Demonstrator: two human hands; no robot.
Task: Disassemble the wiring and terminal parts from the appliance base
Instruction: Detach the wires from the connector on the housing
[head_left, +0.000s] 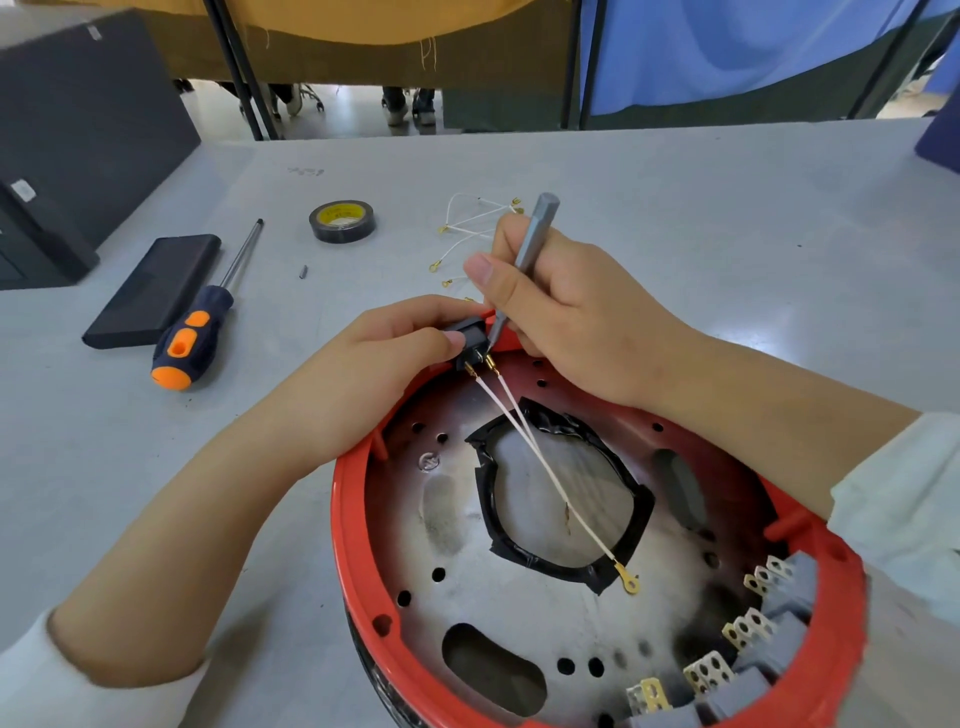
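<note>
The red round appliance base (345, 525) lies upside down at the table's near edge, showing its metal plate with a taped opening. My left hand (374, 358) pinches the black switch (470, 343) at the base's far rim. Two white wires (524, 436) run from the switch's brass terminals across the plate; one ends in a ring lug (627, 579). My right hand (576, 317) grips a grey metal tool (535, 239) like a pen, its tip beside the switch. Grey terminal blocks (774, 608) sit along the near right rim.
Loose white wires with brass lugs (467, 228) lie on the grey table (727, 218) behind my hands. A roll of black tape (342, 222), an orange-and-blue screwdriver (200, 322), a flat black block (153, 291) and a small pin (304, 272) lie to the left. A black box (67, 140) stands far left.
</note>
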